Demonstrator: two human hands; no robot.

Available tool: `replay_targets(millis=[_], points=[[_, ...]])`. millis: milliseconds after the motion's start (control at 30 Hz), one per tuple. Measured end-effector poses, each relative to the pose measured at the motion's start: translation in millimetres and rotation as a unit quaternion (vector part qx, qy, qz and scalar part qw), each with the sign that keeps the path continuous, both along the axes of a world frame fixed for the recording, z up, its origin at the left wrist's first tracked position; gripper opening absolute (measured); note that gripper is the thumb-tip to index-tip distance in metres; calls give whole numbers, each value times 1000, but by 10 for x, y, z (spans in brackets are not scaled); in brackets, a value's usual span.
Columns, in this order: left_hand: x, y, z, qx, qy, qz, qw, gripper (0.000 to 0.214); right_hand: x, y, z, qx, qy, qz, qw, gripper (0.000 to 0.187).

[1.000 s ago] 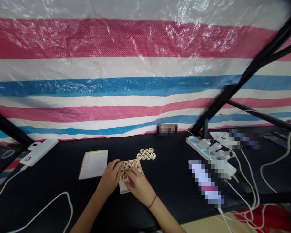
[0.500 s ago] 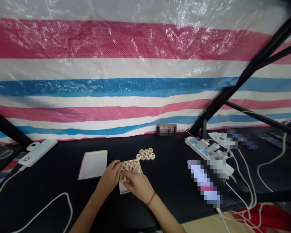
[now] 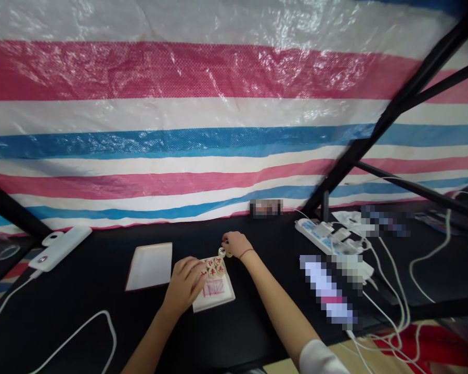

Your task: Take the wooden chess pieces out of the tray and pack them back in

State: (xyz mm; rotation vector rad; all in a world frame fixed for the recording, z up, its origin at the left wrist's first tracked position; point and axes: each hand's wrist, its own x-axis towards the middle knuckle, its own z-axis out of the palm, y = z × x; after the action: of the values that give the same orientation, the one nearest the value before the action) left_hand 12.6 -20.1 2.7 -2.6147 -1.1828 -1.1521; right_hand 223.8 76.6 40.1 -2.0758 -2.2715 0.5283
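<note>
Xiangqi pieces [image 3: 213,267], round pale discs with red characters, sit in a loose group at the far end of a shallow white tray [image 3: 223,297] on a black table [image 3: 81,306]. Working left to right, we log a white power bank [image 3: 60,248], then a white cable [image 3: 109,332] looping across the tabletop, and a white box lid [image 3: 148,266] with a red edge, lying flat. Left hand [image 3: 184,285] curls at the tray's left side, against the pieces; we cannot tell whether it grips any. Right hand [image 3: 236,244], a red cord [image 3: 246,253] at its wrist, sits beyond the tray's far corner, well apart from the left, its fingertips [image 3: 224,240] down by a single piece [image 3: 222,252]. Pinched or merely touching, we cannot tell. Further right lies a white power strip [image 3: 327,236], crowded with plugs. Our concern: these discs look free to roll, so a knock from either hand could send one off the tray's edge.
</note>
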Motion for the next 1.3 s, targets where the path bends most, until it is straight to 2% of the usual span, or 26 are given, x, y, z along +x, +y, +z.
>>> replay_targets(millis=[133,300,367,467,533,600,700,900,1100,1200,1300], points=[[-44,-29,-20,54,-34,-18,998,21,-34,119,-66,-21,-1,-3,1000,22],[-72,-36,-87,18,-34,-4,999,20,-49,202,-2,-13,15,-4,1000,26],[-76,-23,-125,15,-44,23,999,20,-55,167,73,8,37,3,999,26],[-63,2,-162,1,-74,104,992,29,-99,-19,159,35,111,38,993,25],[-41,6,-159,-39,-87,130,987,38,-161,-211,155,32,228,83,970,25],[-16,-12,-137,-91,-90,112,985,39,-236,-411,102,13,357,112,927,23],[23,-71,-77,-152,-99,70,981,29,-329,-642,-10,-10,457,76,886,21],[49,-154,45,-199,-124,41,971,24,-351,-803,-104,-77,552,29,830,27],[-98,-134,52,-228,-129,83,962,10,-122,-816,-95,-92,630,-47,770,40],[-116,-173,70,-243,-109,64,962,7,18,-857,-133,-84,638,-84,761,43],[-36,-238,108,-232,-41,2,972,5,92,-933,-188,-82,633,-98,764,43]])
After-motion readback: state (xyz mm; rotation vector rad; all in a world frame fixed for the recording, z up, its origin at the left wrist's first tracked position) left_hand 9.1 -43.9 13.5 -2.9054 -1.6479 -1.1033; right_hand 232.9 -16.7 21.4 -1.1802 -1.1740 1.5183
